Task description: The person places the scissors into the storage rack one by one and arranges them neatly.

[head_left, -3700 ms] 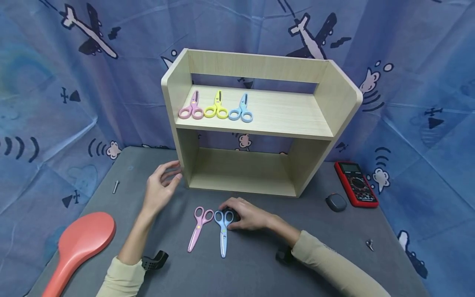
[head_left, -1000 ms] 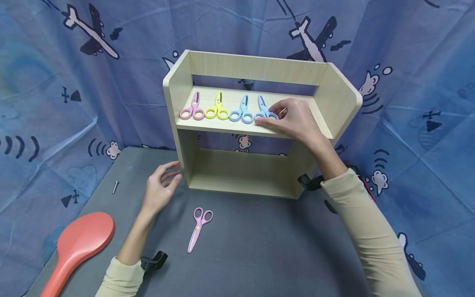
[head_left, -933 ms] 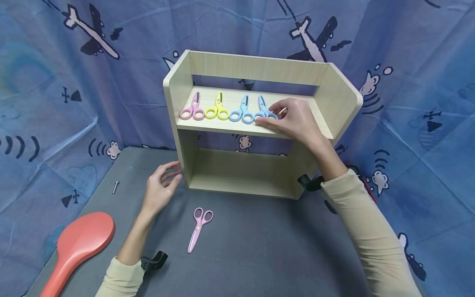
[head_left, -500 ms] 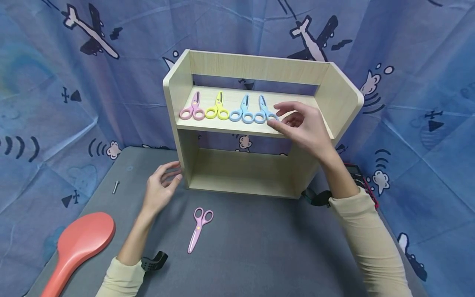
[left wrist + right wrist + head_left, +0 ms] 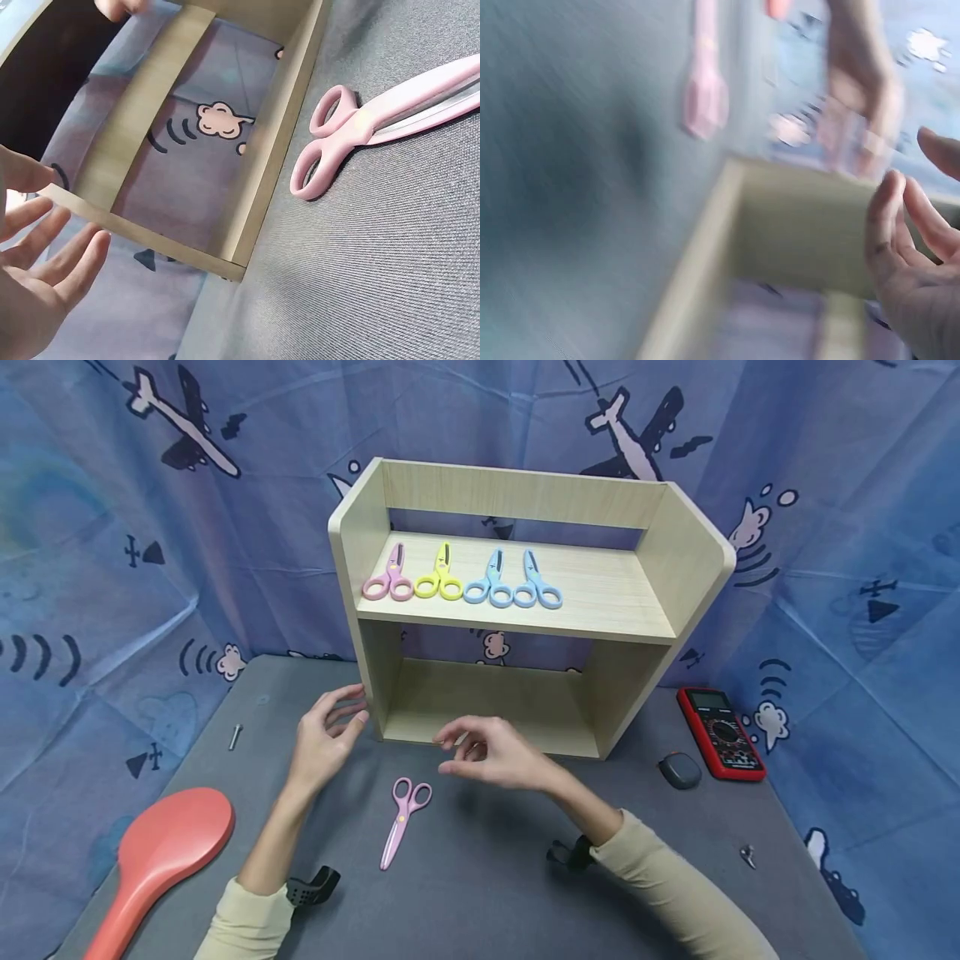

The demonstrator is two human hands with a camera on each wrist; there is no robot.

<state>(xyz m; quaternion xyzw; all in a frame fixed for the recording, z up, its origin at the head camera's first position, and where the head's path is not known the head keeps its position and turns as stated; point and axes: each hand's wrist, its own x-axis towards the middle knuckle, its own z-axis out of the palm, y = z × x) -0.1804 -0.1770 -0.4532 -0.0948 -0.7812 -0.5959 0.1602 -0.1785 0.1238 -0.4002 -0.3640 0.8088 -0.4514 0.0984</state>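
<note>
Pink scissors (image 5: 402, 818) lie on the grey table, handles toward the shelf; the left wrist view shows the pink scissors (image 5: 352, 126) close by. My right hand (image 5: 498, 753) hovers to the right of them, in front of the lower shelf opening, fingers loosely bent and holding nothing. My left hand (image 5: 324, 742) rests its fingertips against the left side of the wooden shelf (image 5: 517, 627). On the upper board, a row runs from left to right: pink scissors (image 5: 388, 578), yellow scissors (image 5: 438, 578), blue scissors (image 5: 489, 585) and more blue scissors (image 5: 536, 587).
A large red spoon-shaped object (image 5: 176, 835) lies at the left edge, a bolt (image 5: 236, 737) beyond it. At right are a dark computer mouse (image 5: 679, 770), a red multimeter (image 5: 722, 733) and a small metal piece (image 5: 747, 855). A patterned blue curtain (image 5: 262, 568) surrounds the table.
The right hand took blue scissors from the table to the upper board, right of the other pair, and let go. It has since moved down and left, toward the pink scissors. The left hand stayed.
</note>
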